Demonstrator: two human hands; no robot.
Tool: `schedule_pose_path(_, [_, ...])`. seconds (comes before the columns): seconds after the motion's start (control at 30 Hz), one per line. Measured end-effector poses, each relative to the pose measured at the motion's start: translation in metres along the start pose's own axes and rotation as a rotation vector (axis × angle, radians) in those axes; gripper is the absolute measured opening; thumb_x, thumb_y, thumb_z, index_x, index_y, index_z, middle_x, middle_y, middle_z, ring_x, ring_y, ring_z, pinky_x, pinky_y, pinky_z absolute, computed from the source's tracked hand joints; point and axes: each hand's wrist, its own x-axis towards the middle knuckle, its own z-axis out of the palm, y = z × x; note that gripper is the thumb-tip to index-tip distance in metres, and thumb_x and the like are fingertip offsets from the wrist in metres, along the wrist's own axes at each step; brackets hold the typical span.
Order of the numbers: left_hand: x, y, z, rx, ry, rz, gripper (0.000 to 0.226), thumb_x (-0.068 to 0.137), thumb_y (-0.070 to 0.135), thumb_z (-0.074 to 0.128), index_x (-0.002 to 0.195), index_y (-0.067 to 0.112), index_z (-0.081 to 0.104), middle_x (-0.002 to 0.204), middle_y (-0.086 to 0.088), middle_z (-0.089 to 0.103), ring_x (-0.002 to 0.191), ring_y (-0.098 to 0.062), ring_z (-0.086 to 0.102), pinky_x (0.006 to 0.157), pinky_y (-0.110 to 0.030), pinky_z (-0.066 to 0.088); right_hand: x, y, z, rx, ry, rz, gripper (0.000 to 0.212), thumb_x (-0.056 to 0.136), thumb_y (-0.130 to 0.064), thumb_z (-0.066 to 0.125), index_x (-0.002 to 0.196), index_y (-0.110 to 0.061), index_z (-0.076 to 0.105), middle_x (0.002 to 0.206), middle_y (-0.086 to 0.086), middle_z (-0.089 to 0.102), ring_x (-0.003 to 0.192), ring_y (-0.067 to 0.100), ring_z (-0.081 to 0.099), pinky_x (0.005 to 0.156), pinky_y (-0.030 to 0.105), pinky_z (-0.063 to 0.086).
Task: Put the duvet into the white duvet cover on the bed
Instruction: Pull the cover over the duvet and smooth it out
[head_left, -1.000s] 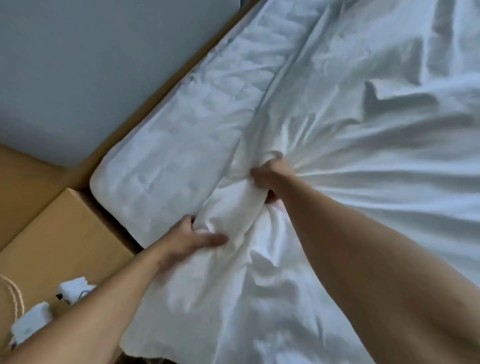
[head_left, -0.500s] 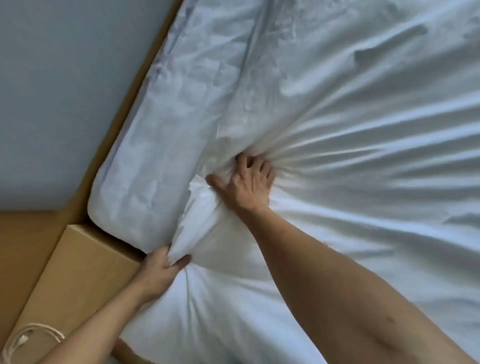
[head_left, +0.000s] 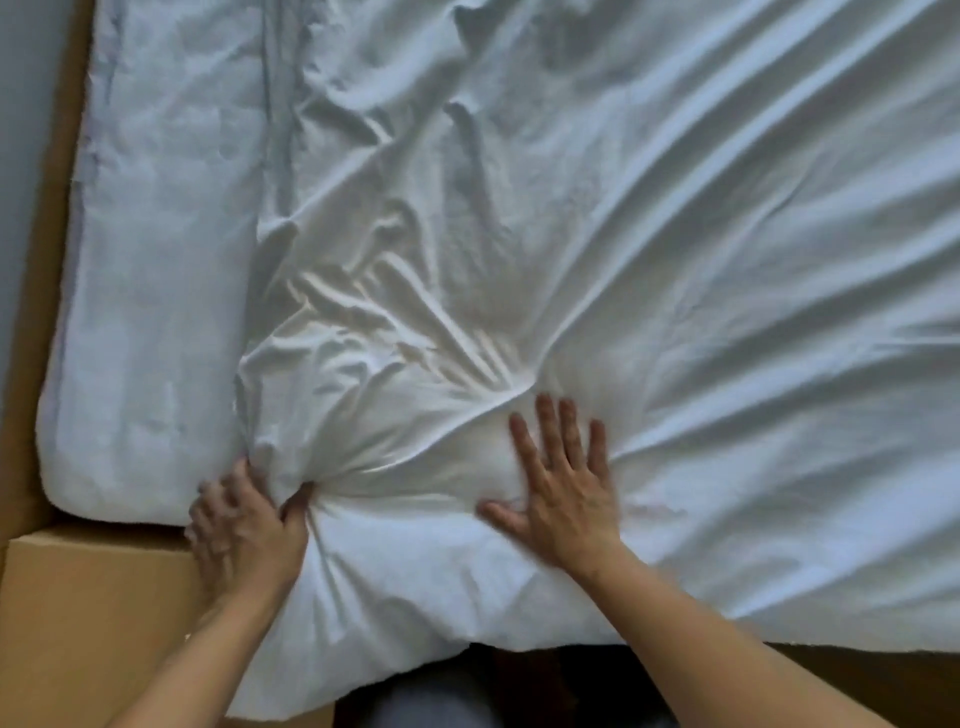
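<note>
The left grip is clutching a bunched corner of the white duvet cover by the near left corner of the bed; just beside, the right grip, fingers spread, is pressing flat on the cover, which is spreading toward the far right.

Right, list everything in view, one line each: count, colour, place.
duvet cover: one, white, creased, spread over most of the bed, near corner bunched.
mattress: one, white, quilted, bare strip left of the cover.
bed frame: one, light wood, along the mattress's left edge.
wooden unit: one, light wood, lower left, at the mattress's near end.
left hand: one, grips the cover's bunched corner.
right hand: one, fingers spread, flat on the cover right of the bunch.
</note>
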Motion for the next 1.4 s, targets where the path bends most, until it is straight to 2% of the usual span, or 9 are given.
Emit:
schedule_pose_path(0.1, [-0.039,0.04,-0.013,-0.002,0.194,0.263,0.039,0.081,0.016,0.071,0.117,0.011,0.055,0.107,-0.02,0.055,0.096,-0.043,0.054,0.084,-0.051,0.044,-0.024,0.024,0.011,0.025,0.024,-0.035,0.118,0.071,-0.094,0.042,0.16,-0.02,0.022,0.168,0.015,0.002,0.154,0.038,0.001,0.119,0.065,0.011])
schedule_pose_path(0.23, [-0.112,0.09,0.004,0.21,-0.403,0.598,0.019,0.085,0.045,0.066,0.097,0.03,0.063,0.079,0.008,0.067,0.078,-0.02,0.067,0.066,-0.032,0.05,-0.024,0.027,0.007,0.063,0.004,-0.086,0.13,0.061,-0.099,0.042,0.161,-0.021,0.013,0.167,0.018,-0.006,0.153,0.04,-0.008,0.119,0.067,0.005])
schedule_pose_path(0.43, [-0.116,0.108,0.028,0.617,-0.836,0.372,0.059,0.092,0.047,0.059,0.146,0.024,0.049,0.144,-0.003,0.056,0.131,-0.027,0.053,0.106,-0.034,0.043,-0.07,0.066,0.018,-0.099,-0.067,-0.294,0.133,0.065,-0.077,0.07,0.16,-0.028,-0.009,0.164,0.016,-0.024,0.15,0.039,-0.025,0.118,0.066,-0.01])
schedule_pose_path(0.57, [-0.158,0.138,0.052,0.755,-0.555,0.391,0.05,0.091,0.055,0.058,0.128,0.022,0.057,0.129,-0.009,0.061,0.117,-0.031,0.059,0.097,-0.04,0.05,-0.101,0.145,0.021,-0.096,0.006,-0.133,0.138,0.061,-0.069,0.08,0.161,-0.026,-0.005,0.166,0.017,-0.017,0.152,0.039,-0.015,0.121,0.062,-0.005])
schedule_pose_path(0.7, [-0.237,0.255,0.111,0.492,-0.019,1.012,0.087,0.056,0.061,0.086,0.128,0.026,0.052,0.134,-0.008,0.053,0.12,-0.033,0.054,0.097,-0.048,0.048,-0.135,0.219,0.024,-0.101,0.029,-0.064,0.14,0.061,-0.073,0.077,0.159,-0.026,-0.011,0.165,0.018,-0.02,0.152,0.04,-0.017,0.121,0.062,-0.003])
schedule_pose_path(0.83, [-0.274,0.317,0.15,0.691,-0.165,0.91,0.125,0.082,0.035,0.077,0.154,0.039,-0.025,0.164,0.0,-0.03,0.154,-0.037,-0.011,0.117,-0.069,0.017,-0.18,0.323,0.016,-0.166,0.055,0.154,0.146,0.056,-0.086,0.067,0.158,-0.025,-0.018,0.163,0.016,-0.027,0.15,0.04,-0.024,0.118,0.066,-0.009])
schedule_pose_path(1.0, [-0.288,0.331,0.142,0.706,-0.097,0.697,0.136,0.068,0.047,0.084,0.159,0.029,-0.016,0.164,-0.015,0.012,0.138,-0.043,0.032,0.106,-0.057,0.042,-0.254,0.483,0.011,-0.091,0.001,0.539,0.149,0.054,-0.093,0.06,0.152,-0.027,-0.031,0.159,0.015,-0.037,0.147,0.041,-0.029,0.113,0.071,-0.003])
schedule_pose_path(1.17, [-0.397,0.524,0.208,0.623,-0.185,1.364,0.142,0.056,0.075,0.074,0.157,0.038,-0.018,0.167,0.001,-0.022,0.153,-0.035,-0.019,0.117,-0.072,0.001,-0.264,0.528,0.007,-0.12,0.004,0.322,0.143,0.06,-0.09,0.059,0.152,-0.027,-0.032,0.159,0.015,-0.036,0.147,0.041,-0.03,0.111,0.073,-0.006])
schedule_pose_path(1.4, [-0.492,0.621,0.273,0.616,-0.229,1.126,0.154,0.053,0.072,0.082,0.151,0.035,-0.032,0.157,-0.004,-0.043,0.146,-0.043,-0.032,0.11,-0.081,0.002,-0.314,0.717,-0.036,-0.034,-0.089,0.439,0.154,0.046,-0.097,0.058,0.15,-0.03,-0.034,0.156,0.012,-0.043,0.147,0.036,-0.031,0.115,0.069,-0.007])
